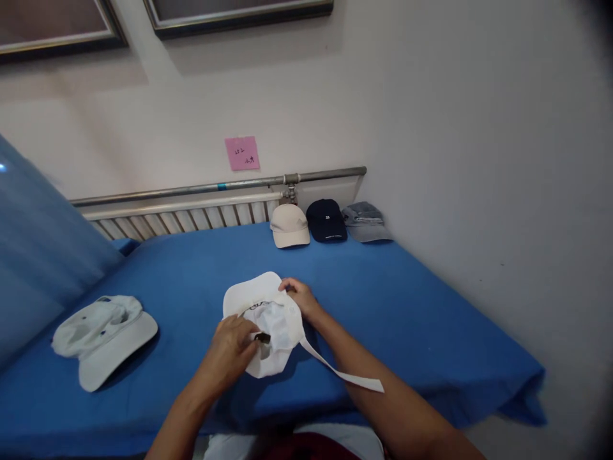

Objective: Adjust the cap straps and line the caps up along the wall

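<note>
1. The white cap (282, 322) was between both hands above the near part of the blue-covered tabletop (230, 252), its peak turned away from the wearer.
2. The fingers of the left hand (234, 342) were pinched at the cap's back edge, by a dark buckle (263, 337), perhaps because that side needed fine control.
3. The fingers of the right hand (302, 299) gripped the rim beside the peak, which likely steadied the cap. The loose strap (342, 372) trailed rightward across the right forearm.
4. The beige cap (290, 227), navy cap (327, 222) and grey cap (368, 223) stood in a row, peaks forward, seemingly so their fronts showed. A pale cap (108, 342) lay apart at left, tilted.
5. The left fingertips were partly hidden, so their exact hold on the buckle was unclear. The right thumb could not be made out.
6. Lettering inside the held cap was partly covered; the picture frames (244, 24) were cut off above.
</note>
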Motion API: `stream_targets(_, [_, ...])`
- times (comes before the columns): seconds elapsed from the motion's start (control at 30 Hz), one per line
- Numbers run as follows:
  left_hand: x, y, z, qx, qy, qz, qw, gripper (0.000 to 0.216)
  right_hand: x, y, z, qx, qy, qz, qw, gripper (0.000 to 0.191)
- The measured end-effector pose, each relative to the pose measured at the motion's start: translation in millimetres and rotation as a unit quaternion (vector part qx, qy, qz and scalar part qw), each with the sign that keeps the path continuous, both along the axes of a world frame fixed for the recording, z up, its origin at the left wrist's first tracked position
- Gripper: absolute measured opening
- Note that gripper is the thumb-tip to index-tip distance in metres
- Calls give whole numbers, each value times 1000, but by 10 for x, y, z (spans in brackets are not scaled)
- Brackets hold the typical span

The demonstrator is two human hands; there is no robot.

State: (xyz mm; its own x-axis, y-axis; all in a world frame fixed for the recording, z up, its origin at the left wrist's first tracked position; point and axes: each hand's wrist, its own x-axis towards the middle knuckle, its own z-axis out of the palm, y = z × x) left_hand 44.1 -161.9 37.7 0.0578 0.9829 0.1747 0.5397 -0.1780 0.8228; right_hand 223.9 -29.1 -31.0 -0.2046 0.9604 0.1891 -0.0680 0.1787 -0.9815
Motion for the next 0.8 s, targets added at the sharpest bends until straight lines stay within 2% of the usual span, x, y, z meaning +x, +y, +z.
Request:
stream_targets(0.07, [-54, 5, 12, -42, -35, 24, 998, 8, 77, -92, 15, 15, -16, -7, 1000, 25])
stream_targets(0.17, [-128, -8, 35, -117, -112, 32, 986, 22, 228, -277, 50, 31, -38, -10, 999, 38])
stream_targets(0.27, [-182, -42, 52, -149, -164, 22, 975, 29, 407, -521, 67, 53, -65, -15, 996, 47])
stream_targets(0.47, [-247, -74, 11, -142, -205, 22, 968, 30, 729, -1134, 61, 231, -179, 12, 956, 56])
stream_targets(0.57, [-248, -53, -33, -156, -220, 29, 962, 35, 800, -1370, 115, 304, -219, 19, 927, 48])
stream_targets(0.67, [-233, -32, -55, -166, -225, 26, 960, 36, 809, -1511, 259, 346, -247, 26, 905, 35])
stream_targets(0.73, [-221, -27, -53, -166, -223, 20, 960, 36, 783, -1561, 392, 351, -242, 49, 904, 31])
stream_targets(0.8, [-209, -28, -44, -163, -222, 15, 961, 36, 730, -1572, 531, 331, -202, 91, 917, 31])
